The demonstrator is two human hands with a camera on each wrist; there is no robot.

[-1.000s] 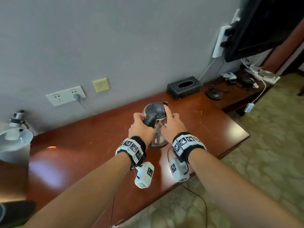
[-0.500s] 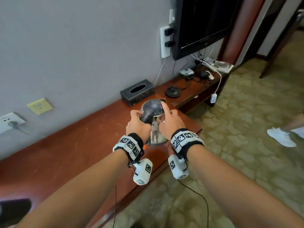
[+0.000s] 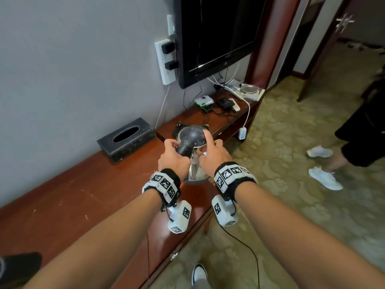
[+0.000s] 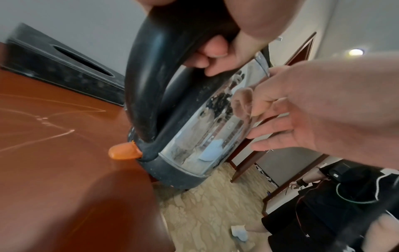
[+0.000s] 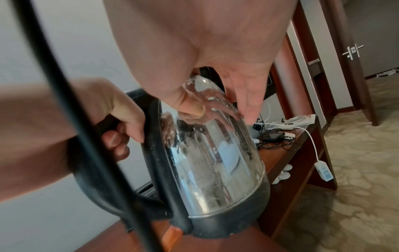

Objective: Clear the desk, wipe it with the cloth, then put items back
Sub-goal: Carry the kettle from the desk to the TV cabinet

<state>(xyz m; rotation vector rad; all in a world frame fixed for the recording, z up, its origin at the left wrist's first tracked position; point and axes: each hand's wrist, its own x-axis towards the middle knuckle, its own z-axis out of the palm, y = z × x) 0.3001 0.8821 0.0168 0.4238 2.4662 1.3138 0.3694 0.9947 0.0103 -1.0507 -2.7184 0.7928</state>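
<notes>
A steel electric kettle [image 3: 195, 172] with a black lid and handle hangs slightly tilted over the right end of the red-brown desk [image 3: 83, 195]. My left hand [image 3: 173, 157] grips the black handle [image 4: 151, 76], fingers curled round it [image 5: 121, 122]. My right hand [image 3: 212, 153] rests on the kettle's far side, with its thumb on the steel wall [image 5: 215, 162] and straight fingers [image 4: 302, 110] near the lid. An orange switch [image 4: 124, 151] sticks out at the handle's foot. No cloth is in view.
A black tissue box [image 3: 127, 140] stands against the wall behind the kettle. A lower shelf [image 3: 239, 105] to the right holds a router, cables and a tray. A TV [image 3: 214, 32] and power strip [image 3: 165, 61] hang on the wall. Another person [image 3: 362, 138] stands on the carpet at right.
Both hands have carried the kettle to the right along the desk, past the tissue box to the desk's right end. My view has swung right with them.
</notes>
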